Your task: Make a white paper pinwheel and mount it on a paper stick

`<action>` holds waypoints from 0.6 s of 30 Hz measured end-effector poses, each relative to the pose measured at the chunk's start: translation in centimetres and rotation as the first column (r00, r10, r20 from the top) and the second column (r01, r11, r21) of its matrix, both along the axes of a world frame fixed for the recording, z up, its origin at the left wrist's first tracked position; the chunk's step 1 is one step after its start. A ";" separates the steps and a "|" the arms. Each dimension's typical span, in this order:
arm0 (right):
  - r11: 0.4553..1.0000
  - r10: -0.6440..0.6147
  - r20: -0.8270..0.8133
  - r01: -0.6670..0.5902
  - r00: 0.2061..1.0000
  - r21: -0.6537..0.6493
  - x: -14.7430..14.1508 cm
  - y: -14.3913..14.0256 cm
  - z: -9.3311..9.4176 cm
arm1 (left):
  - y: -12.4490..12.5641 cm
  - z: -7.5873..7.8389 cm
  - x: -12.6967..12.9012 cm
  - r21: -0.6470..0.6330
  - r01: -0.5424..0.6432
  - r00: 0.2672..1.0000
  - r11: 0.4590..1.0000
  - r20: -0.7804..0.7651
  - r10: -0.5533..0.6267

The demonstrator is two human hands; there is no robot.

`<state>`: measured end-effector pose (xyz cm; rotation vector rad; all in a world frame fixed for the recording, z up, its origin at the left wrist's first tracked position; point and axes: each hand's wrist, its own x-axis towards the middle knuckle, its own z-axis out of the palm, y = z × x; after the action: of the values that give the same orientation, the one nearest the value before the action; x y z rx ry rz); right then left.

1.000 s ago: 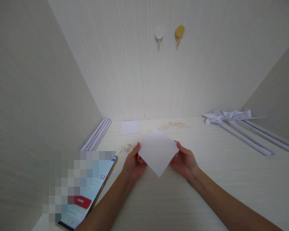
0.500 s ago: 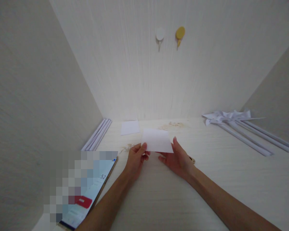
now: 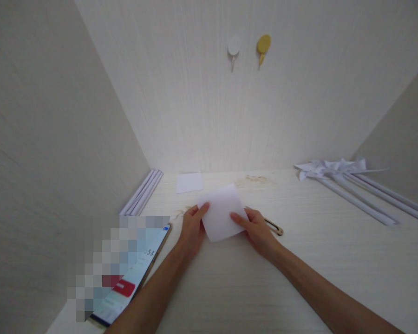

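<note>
A white square sheet of paper (image 3: 220, 215) is held between my two hands, tilted with one corner toward the back wall. My left hand (image 3: 192, 225) grips its left edge, thumb on top and fingers underneath. On the right edge, my right hand (image 3: 257, 229) pinches it the same way, with the thumb lying on the face of the sheet. Partly hidden behind my right hand is a utility knife (image 3: 277, 228) on the table. Another white paper square (image 3: 189, 183) lies flat near the wall.
Rolled white paper sticks (image 3: 142, 192) lie at the left wall. On the right are white paper pinwheels (image 3: 329, 168) on long paper sticks (image 3: 358, 199). A phone (image 3: 139, 269), partly blurred out, rests at the left. Two hooks, white (image 3: 233, 46) and yellow (image 3: 264, 44), hang on the wall.
The paper has turned and come down toward me. My right hand has shifted its grip, its thumb now on top of the sheet. More of the utility knife shows.
</note>
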<state>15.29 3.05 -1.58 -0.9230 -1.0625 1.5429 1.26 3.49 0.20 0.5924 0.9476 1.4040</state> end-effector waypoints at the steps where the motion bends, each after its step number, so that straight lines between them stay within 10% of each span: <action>1: 1.000 0.004 0.040 -0.005 0.999 0.011 0.0 0.0 0.0 | 0.0 0.0 0.0 -0.019 -0.004 1.000 1.000 -0.002 0.004; 18: 0.993 -0.070 0.116 0.058 0.991 0.108 0.3 0.4 0.0 | 0.6 0.4 -1.0 -0.157 -0.131 0.955 0.979 0.245 0.167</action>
<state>15.56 3.46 -1.59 -0.9780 -1.1760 1.3803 0.30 4.06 0.64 0.2296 0.8856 1.4941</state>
